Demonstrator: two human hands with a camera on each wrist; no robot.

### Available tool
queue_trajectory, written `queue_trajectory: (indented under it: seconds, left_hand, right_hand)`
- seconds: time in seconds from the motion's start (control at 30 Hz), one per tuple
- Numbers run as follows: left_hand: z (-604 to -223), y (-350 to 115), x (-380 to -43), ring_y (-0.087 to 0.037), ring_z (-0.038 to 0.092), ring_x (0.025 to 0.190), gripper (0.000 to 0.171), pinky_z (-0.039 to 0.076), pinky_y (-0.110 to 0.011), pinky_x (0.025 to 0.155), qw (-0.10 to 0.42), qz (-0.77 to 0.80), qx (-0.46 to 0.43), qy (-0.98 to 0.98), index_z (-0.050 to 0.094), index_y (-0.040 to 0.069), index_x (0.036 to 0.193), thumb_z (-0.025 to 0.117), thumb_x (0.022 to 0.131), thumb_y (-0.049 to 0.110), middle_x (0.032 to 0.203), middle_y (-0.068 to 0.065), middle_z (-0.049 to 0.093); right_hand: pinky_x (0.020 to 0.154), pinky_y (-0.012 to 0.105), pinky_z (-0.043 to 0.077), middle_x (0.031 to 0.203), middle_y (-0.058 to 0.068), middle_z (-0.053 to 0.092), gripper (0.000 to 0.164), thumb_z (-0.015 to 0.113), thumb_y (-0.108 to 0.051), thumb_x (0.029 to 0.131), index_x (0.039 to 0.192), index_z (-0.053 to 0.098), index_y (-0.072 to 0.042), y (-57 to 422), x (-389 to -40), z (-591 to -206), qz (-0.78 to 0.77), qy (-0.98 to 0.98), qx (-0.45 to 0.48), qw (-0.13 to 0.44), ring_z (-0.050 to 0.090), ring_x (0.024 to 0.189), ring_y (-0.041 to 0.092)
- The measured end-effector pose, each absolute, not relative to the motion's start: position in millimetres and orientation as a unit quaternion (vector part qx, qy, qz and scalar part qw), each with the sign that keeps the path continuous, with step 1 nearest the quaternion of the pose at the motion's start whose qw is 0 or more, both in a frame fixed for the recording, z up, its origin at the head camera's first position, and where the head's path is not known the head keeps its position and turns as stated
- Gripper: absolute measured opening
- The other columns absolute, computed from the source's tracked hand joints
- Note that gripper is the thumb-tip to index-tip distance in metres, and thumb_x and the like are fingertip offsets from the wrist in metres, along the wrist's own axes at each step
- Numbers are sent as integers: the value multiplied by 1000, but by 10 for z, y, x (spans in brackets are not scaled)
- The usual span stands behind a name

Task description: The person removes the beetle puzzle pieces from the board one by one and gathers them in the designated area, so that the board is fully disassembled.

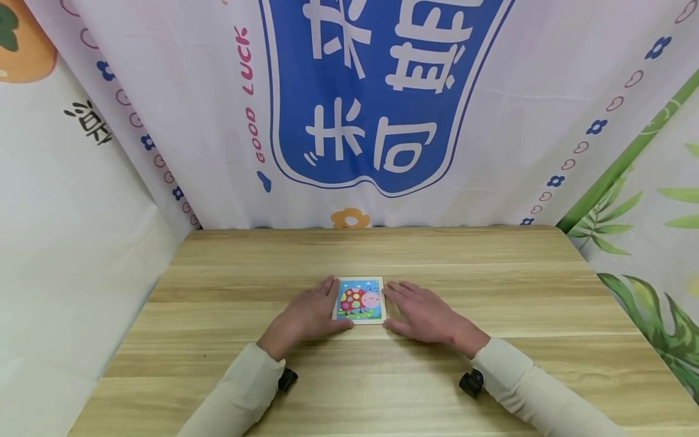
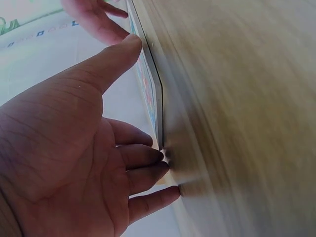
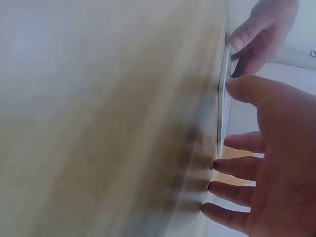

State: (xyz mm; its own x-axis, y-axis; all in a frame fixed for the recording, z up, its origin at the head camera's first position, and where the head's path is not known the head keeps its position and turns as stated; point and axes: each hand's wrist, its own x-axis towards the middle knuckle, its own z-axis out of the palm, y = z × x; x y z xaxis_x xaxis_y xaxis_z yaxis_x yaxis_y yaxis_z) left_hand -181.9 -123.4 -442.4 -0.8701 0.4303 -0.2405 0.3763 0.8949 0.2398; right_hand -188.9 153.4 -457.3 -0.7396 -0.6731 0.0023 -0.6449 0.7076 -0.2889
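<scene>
A small flat board [image 1: 360, 300] with a pale border and a red, spotted ladybug picture lies on the wooden table in the head view. At its left side is my left hand [image 1: 312, 309], fingers extended along that edge and thumb at the near left corner. On the opposite side my right hand [image 1: 425, 312] lies with fingers spread by the right edge, thumb close to the near right corner. The left wrist view shows the thumb touching the board's edge [image 2: 157, 108] and fingertips down at the table. Neither hand is curled round the board.
The wooden table [image 1: 218, 285] reaches back to a white curtain [image 1: 508, 133] with a blue printed panel. Printed cloth hangs at the left [image 1: 71, 212] and right sides. A small black device [image 1: 472, 382] sits beneath the right wrist, another [image 1: 287, 380] beneath the left.
</scene>
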Motion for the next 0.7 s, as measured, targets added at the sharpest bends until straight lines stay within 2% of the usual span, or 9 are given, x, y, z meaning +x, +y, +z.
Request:
queue_trajectory:
  seconds: [0.17, 0.27, 0.53, 0.7]
  left_hand:
    - [-4427, -1217, -1826, -34, 23, 153, 92, 29, -54, 117, 136, 107, 234, 957, 27, 6, 163, 65, 97, 56, 168, -18, 20]
    - [-4418, -1185, -1837, -34, 22, 153, 87, 28, -54, 118, 129, 107, 265, 950, 29, 12, 164, 66, 97, 54, 169, -15, 20]
    - [-4431, -1083, -1834, -33, 26, 152, 65, 31, -52, 116, 126, 97, 336, 928, 41, 19, 160, 62, 103, 42, 167, -13, 26]
    - [-4447, -1052, -1824, -34, 27, 151, 61, 34, -53, 115, 123, 96, 340, 927, 43, 21, 159, 62, 104, 39, 166, -12, 28]
  right_hand:
    - [113, 51, 36, 151, 12, 52, 65, 64, -46, 101, 152, 49, -7, 1512, -1995, -4576, -194, 928, -315, 46, 47, 138, 32]
    - [111, 50, 39, 147, 12, 54, 63, 66, -43, 101, 150, 52, -7, 1487, -2077, -4574, -211, 927, -308, 37, 49, 135, 32]
    - [108, 49, 42, 141, 11, 53, 64, 69, -47, 98, 149, 54, -12, 1436, -2252, -4626, -224, 925, -301, 59, 49, 128, 29]
    - [106, 49, 43, 139, 11, 51, 67, 68, -50, 98, 151, 52, -13, 1423, -2291, -4639, -225, 922, -307, 76, 48, 126, 27]
